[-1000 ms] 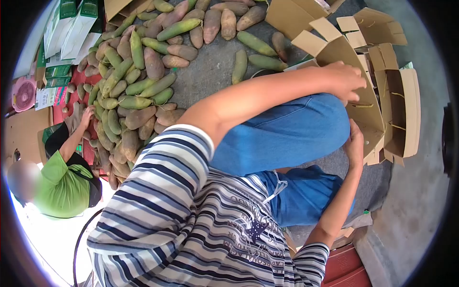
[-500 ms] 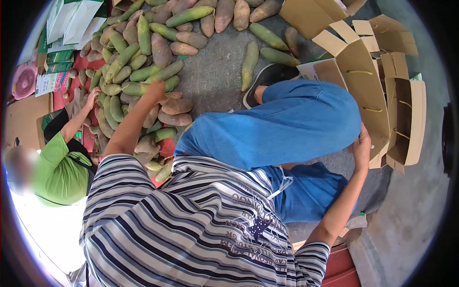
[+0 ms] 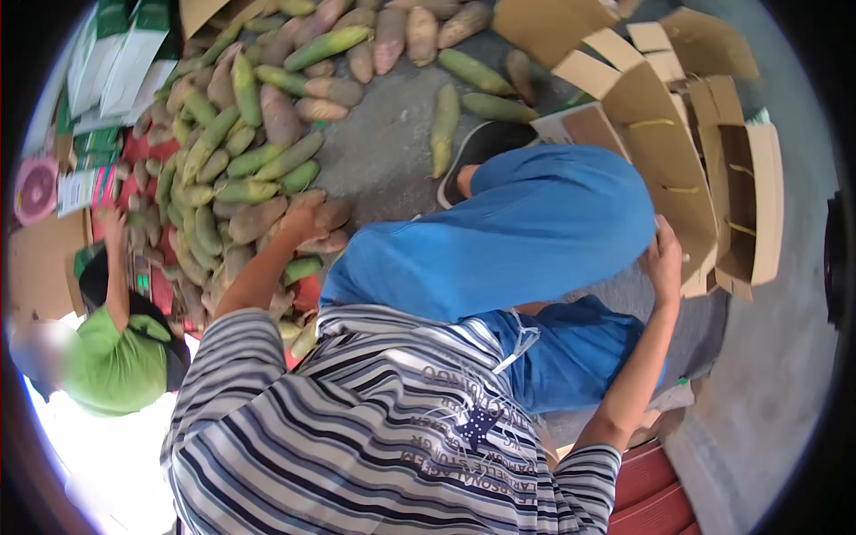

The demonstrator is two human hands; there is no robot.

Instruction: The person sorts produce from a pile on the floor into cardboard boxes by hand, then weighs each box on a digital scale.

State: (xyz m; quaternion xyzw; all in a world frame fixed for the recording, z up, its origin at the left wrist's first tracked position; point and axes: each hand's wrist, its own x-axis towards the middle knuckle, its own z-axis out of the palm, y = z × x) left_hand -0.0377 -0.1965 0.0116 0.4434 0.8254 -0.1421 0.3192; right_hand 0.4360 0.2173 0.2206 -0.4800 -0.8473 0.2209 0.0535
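Note:
My left hand [image 3: 305, 217] is in the pile, its fingers curved over a brownish-pink sweet potato [image 3: 333, 214] at the near right edge. It is slightly blurred, and the fingers hide part of the tuber. Another sweet potato [image 3: 259, 220] lies just left of the hand. Long green radish-like vegetables [image 3: 248, 190] with yellowish ends lie beyond it. On the other side, my right hand [image 3: 664, 259] rests against the outside of my bent, blue-trousered knee [image 3: 624, 214], fingers laid along the cloth and holding nothing.
Open cardboard boxes [image 3: 669, 152] with yellow cord handles stand at right. Several green vegetables [image 3: 444, 134] lie apart on the grey floor. A co-worker in a green top [image 3: 120, 361] reaches into the pile's left side. Green-and-white cartons [image 3: 134, 58] and a pink fan [image 3: 37, 189] are behind.
My left hand has moved from the green vegetables down to the sweet potatoes nearer me. The co-worker's hand has shifted left. My right hand stays at the knee; the view has shifted slightly.

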